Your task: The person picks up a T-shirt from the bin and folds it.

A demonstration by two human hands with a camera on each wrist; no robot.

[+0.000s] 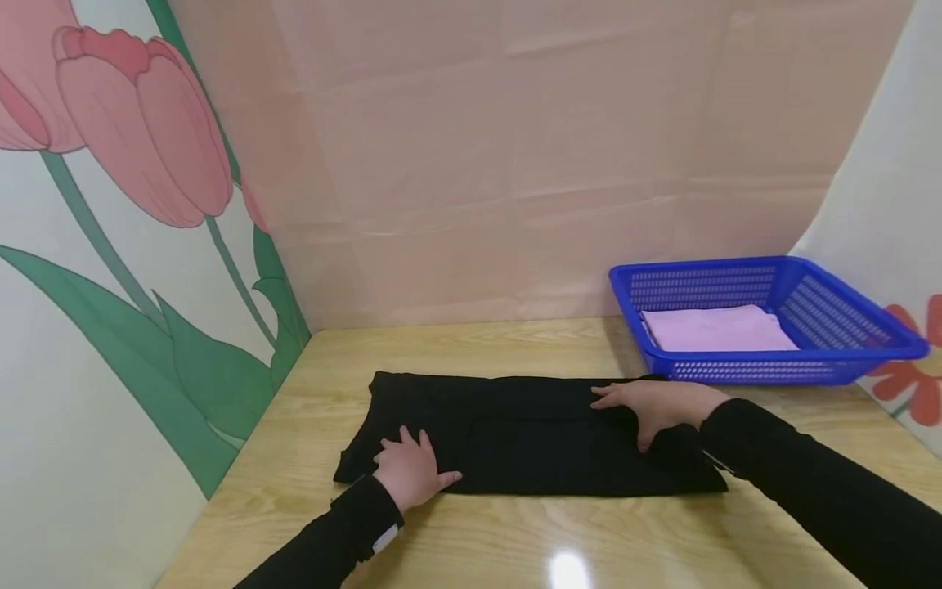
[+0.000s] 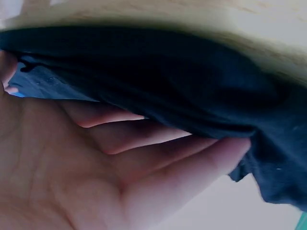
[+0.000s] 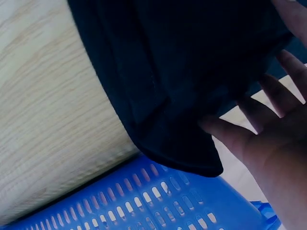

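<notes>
A black garment [image 1: 545,450] lies folded into a long flat strip across the wooden table. On its left part rests my left hand [image 1: 409,470], fingers spread and thumb pointing right. In the left wrist view the fingers [image 2: 192,163] lie straight against dark folds [image 2: 158,81]. My right hand [image 1: 658,405] reaches over the right end of the garment, its fingers extended left and the thumb lower down. The right wrist view shows these fingertips [image 3: 216,127] touching the black cloth [image 3: 168,86] near a rounded corner.
Behind the garment's right end stands a blue plastic basket [image 1: 765,368] with slotted walls, holding a folded pink cloth [image 1: 717,329]. A wood-grain table [image 1: 471,532] lies beneath. Pinkish sheeting [image 1: 515,164] closes off the back, and a tulip-printed wall [image 1: 147,139] rises at left.
</notes>
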